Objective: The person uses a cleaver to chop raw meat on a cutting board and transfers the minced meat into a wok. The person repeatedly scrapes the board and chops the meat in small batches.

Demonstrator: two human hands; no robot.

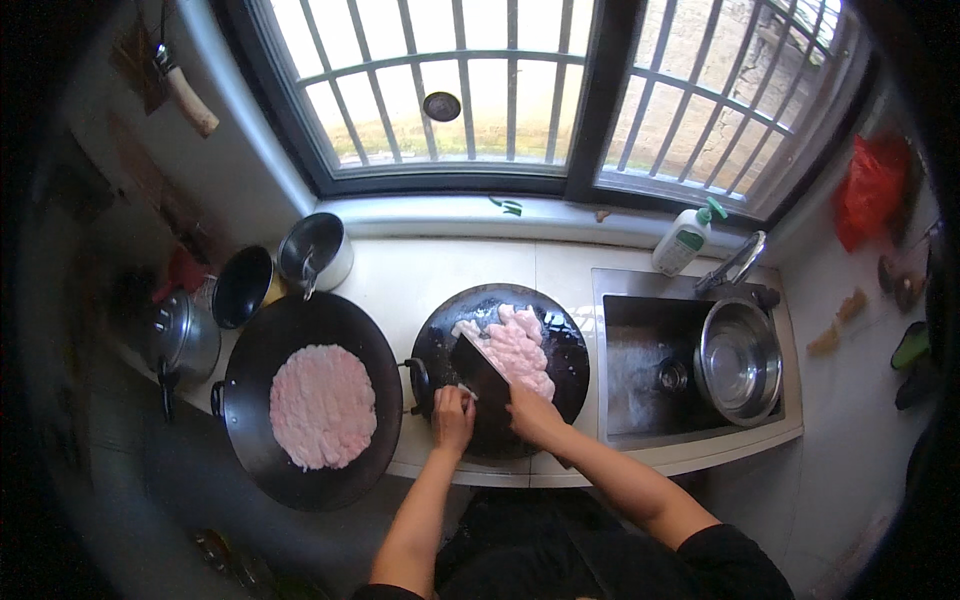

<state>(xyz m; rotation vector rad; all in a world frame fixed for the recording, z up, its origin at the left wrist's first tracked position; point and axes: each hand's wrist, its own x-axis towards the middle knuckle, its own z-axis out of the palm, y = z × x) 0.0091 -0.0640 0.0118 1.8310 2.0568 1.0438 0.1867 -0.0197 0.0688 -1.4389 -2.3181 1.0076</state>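
Note:
My right hand [531, 412] grips a cleaver [480, 365], its broad dark blade slanting up and left over a round dark cutting board [495, 442]. Pale pink raw meat [517, 341] lies in a lumpy heap along the blade's right side. Near the board's lower left edge, the curled fingers of my left hand [454, 416] hold a small pale piece of meat [466, 390]. The cleaver's handle is mostly hidden in my right hand. Left of the board, a wide black wok [322, 315] holds a flat round layer of pink minced meat [322, 405].
A steel sink [637, 337] with a metal basin [739, 360] is at right, below a faucet [739, 259] and a pump bottle [679, 244]. Behind the wok stand a saucepan [319, 247], a dark bowl [244, 285] and a lidded pot [184, 337]. A barred window [450, 90] rises behind.

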